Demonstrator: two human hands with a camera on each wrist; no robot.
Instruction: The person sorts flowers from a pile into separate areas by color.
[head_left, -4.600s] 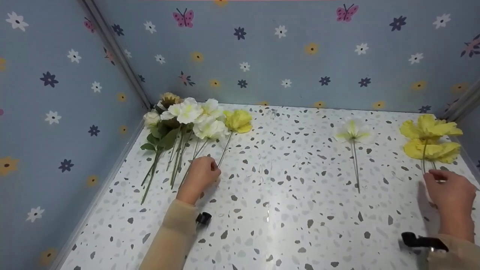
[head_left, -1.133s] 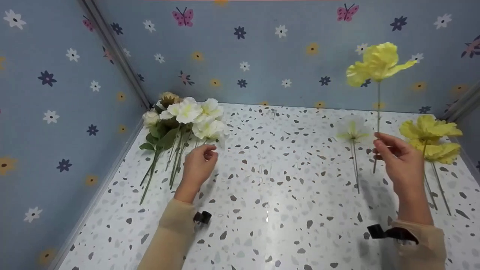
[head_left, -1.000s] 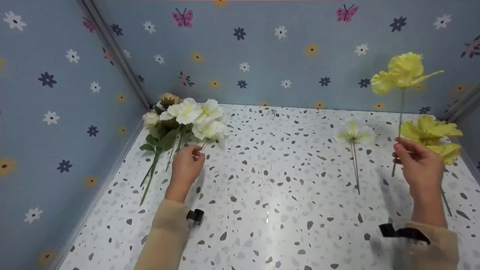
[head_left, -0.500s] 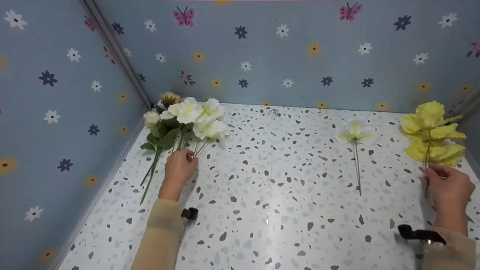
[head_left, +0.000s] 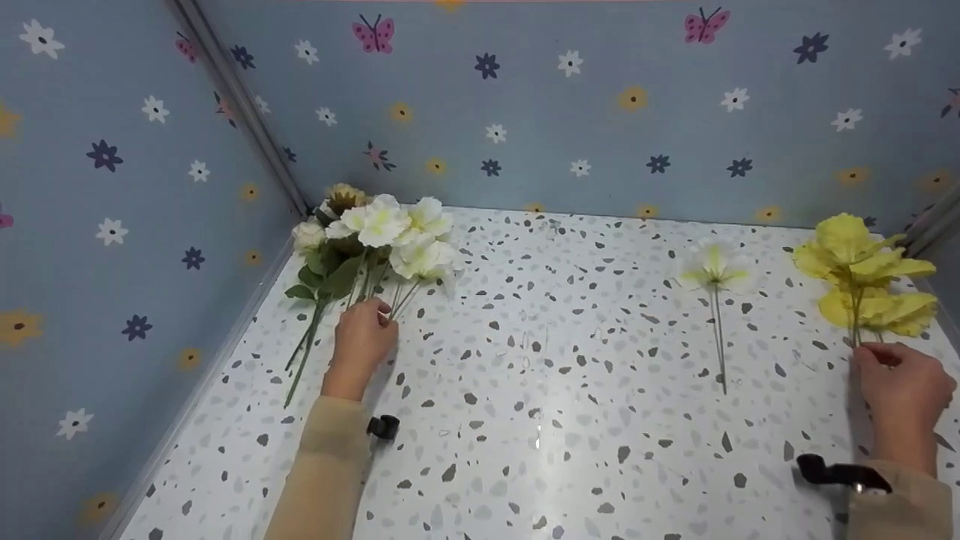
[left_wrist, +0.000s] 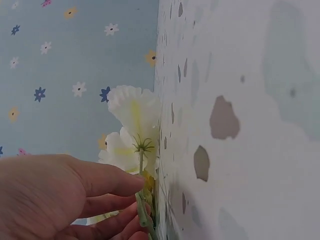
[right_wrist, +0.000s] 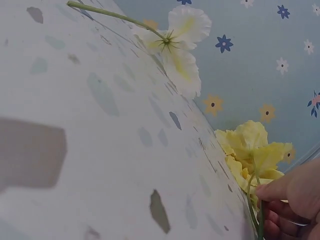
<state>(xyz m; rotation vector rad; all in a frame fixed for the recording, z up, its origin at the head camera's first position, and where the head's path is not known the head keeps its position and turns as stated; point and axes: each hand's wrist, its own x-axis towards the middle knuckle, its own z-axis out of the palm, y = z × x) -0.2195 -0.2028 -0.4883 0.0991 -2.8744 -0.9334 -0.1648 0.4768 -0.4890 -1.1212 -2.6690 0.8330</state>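
On the left, my left hand (head_left: 364,337) is at the stems of the white flowers (head_left: 424,257). In the left wrist view, its thumb and fingers close around the stem of a white flower (left_wrist: 132,112) with yellow streaks. At the far right my right hand (head_left: 904,379) pinches the stem of a yellow flower (head_left: 844,238). This bloom overlaps other yellow flowers (head_left: 907,311) lying on the table. The right wrist view shows the thumb on the green stem (right_wrist: 262,215), close beside the tabletop.
A white flower (head_left: 716,266) lies alone, right of centre on the speckled tabletop (head_left: 570,360). Cream roses (head_left: 307,236) with green leaves and a beige bloom (head_left: 346,196) lie in the back left corner. Flower-patterned panels (head_left: 525,90) stand behind and at the sides.
The yellow flower from the left group has gone to the right, held upright by my right hand, then lowered over the yellow flowers there. My left hand has moved left to the white flowers' stems.
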